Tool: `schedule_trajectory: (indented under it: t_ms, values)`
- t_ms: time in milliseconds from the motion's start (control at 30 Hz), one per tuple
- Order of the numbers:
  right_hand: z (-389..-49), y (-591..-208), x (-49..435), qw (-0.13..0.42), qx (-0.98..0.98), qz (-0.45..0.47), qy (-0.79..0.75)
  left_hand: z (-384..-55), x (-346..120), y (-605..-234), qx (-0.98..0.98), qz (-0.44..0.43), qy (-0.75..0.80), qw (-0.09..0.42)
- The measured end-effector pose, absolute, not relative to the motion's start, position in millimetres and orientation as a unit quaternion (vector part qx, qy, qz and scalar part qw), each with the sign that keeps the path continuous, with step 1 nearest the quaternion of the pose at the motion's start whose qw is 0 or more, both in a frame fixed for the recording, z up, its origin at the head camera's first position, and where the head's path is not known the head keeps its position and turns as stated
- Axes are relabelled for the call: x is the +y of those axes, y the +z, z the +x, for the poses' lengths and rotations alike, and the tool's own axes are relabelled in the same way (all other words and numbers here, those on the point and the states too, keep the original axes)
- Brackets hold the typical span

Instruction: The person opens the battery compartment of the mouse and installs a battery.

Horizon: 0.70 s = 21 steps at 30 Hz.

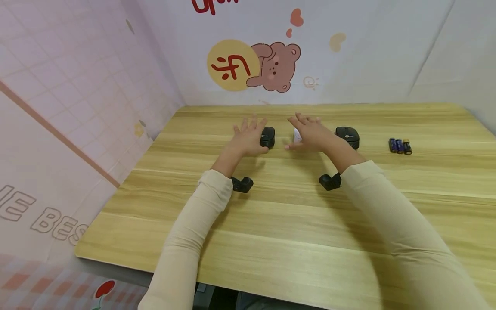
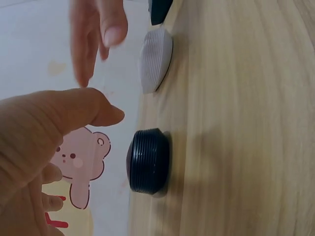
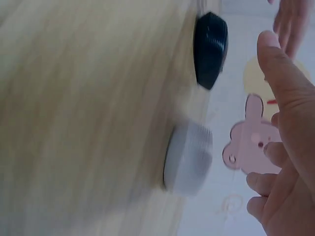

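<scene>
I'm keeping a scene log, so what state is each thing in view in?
Left hand: raised, fingers spread, holding nothing
Right hand: raised, holding nothing
Rounded black ribbed device beside the left hand: set down, untouched, power unclear
White ribbed device: set down, untouched, power unclear
Rounded black device right of the white one: set down, partly hidden, power unclear
Three small dark cylindrical batteries: loose, side by side
Pale wood-grain table: bearing these things

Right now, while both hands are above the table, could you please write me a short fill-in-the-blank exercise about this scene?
The white device lies ____ the two black devices.
The batteries number ____ in all.
Nearer to the batteries is the person's ____ hand.
On the wall, the printed bear touches a round ____ disc.

Missing words: between; three; right; yellow.
</scene>
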State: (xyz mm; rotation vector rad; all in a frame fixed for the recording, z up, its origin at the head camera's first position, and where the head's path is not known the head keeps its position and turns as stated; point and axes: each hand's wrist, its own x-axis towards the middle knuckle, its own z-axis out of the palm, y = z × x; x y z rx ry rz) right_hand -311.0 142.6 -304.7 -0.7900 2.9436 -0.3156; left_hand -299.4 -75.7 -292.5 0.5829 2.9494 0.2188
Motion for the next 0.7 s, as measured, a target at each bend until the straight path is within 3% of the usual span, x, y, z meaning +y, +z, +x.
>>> schedule_trajectory:
  t_ms: [367,700]
  values:
    - [-309.2,-313.0,102.5,0.028,0.941,-0.314,-0.124,-304.9,-71.4,-301.8,0.976,0.199,0.052,0.077]
    - [-315.3,-326.4,79.6,0.089,0.941,-0.3,-0.13,-311.9,-76.7,-318.6,0.977,0.169,0.058,0.117]
